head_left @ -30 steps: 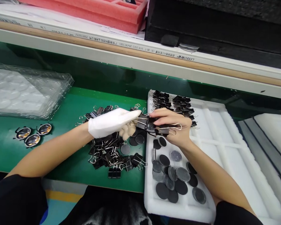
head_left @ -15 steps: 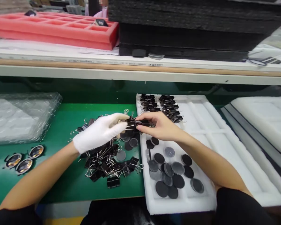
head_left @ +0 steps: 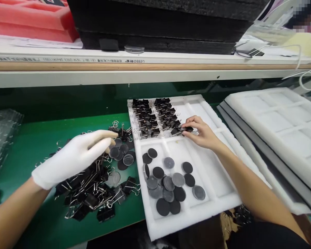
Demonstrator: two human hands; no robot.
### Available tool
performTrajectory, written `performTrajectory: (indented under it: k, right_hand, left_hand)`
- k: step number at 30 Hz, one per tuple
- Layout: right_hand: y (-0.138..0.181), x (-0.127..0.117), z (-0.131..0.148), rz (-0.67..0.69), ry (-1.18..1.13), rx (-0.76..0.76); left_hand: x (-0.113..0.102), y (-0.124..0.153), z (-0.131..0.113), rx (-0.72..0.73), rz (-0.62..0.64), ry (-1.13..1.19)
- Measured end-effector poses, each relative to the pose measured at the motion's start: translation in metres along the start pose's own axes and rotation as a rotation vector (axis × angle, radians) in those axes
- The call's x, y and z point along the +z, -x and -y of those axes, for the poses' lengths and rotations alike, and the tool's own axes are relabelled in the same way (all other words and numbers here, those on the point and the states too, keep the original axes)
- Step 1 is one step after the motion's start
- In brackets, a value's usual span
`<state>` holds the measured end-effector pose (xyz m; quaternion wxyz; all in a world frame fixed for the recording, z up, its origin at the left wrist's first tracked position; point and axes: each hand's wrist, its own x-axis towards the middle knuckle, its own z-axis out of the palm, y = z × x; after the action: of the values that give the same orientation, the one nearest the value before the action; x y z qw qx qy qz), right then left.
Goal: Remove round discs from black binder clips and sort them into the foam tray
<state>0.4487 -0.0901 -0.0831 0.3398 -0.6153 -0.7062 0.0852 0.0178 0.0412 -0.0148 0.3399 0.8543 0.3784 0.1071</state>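
My left hand (head_left: 76, 157), in a white glove, hovers over a heap of black binder clips (head_left: 90, 200). Its fingers are stretched out and slightly apart, with nothing between them. Just past its fingertips several round dark discs (head_left: 128, 159) lie on the green table. My bare right hand (head_left: 200, 133) pinches a pair of binder clips (head_left: 176, 131) at the near end of the second row in the white foam tray (head_left: 155, 228). What the clips grip is mostly hidden. Two rows of clips (head_left: 145, 116) fill that tray's far left compartment. Loose discs (head_left: 178, 180) lie in its near compartment.
More white foam trays (head_left: 282, 114) are stacked at the right. Clear plastic trays (head_left: 2, 138) lie at the left edge. A shelf (head_left: 106, 77) crosses above the table, bearing black foam blocks (head_left: 158, 31) and a red foam tray (head_left: 33, 26).
My right hand has carried the binder clips from between both hands to the second row in the tray. My left hand has let go and drawn back left. The view has swung right.
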Motion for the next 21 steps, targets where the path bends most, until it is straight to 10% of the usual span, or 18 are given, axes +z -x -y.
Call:
performTrajectory:
  k: [17,21]
  right_hand:
    - [0.009,0.019,0.002,-0.062,0.217,-0.163]
    - [0.032,-0.008,0.014,0.393,0.004,-0.058]
  left_hand:
    - [-0.014,0.02,0.008,-0.029,-0.047,-0.131]
    - [-0.029,0.067,0.028,-0.06,-0.278,-0.237]
